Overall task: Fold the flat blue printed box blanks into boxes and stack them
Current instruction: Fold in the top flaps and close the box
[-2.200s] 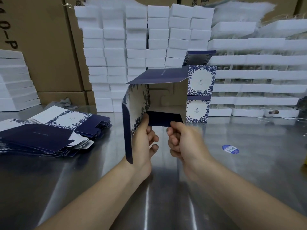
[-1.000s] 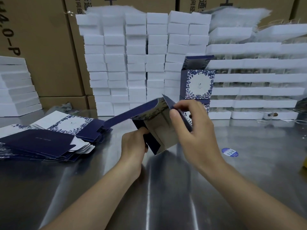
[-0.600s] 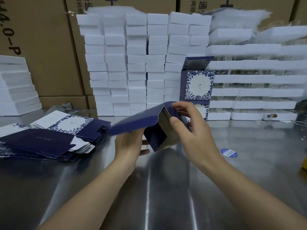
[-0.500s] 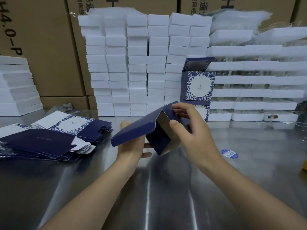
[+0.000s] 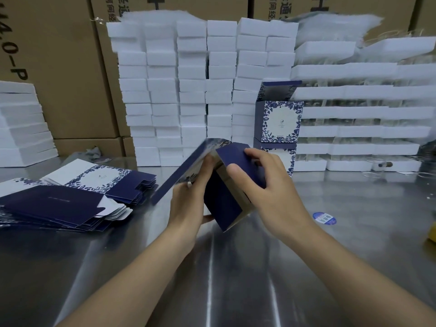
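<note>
- Half-folded box [image 5: 223, 204]: I hold it between both hands over the near-centre of the desk [image 5: 236, 279]. It is tilted, with one lower corner pointing down at the steel surface. I cannot tell whether that corner touches.
- Left grip [image 5: 187, 204]: closed on the left side of the box. My fingers curl up against its wall and my thumb tip shows beneath it.
- Right grip [image 5: 271, 192]: closed on the dark blue flap [image 5: 236, 156] at the top of the box. My thumb presses its near face and my fingers hook over its far edge.
- Long panel [image 5: 179, 173]: part of the same box, jutting out to the left. Floral print shows at its far end.
- Flat blanks [image 5: 59, 204]: a fanned pile lying on the desk at the left, apart from the box in hand. Most lie navy face up; one farther back shows a white floral panel.
- Finished boxes [image 5: 280, 121]: two, one stacked on the other, at the far side of the desk just beyond my right grip. The upper one's lid flap stands open. The lower one is partly hidden by my fingers.
- White foam blocks [image 5: 200, 90]: stacked in columns at far centre, in front of brown cartons [image 5: 59, 79].
- White trays [image 5: 365, 114]: stacked in layers at the far right.
- Round blue sticker [image 5: 324, 218]: flat on the desk, just right of my right wrist.
- Yellow item [image 5: 431, 234]: cut off at the right edge; I cannot identify it.
</note>
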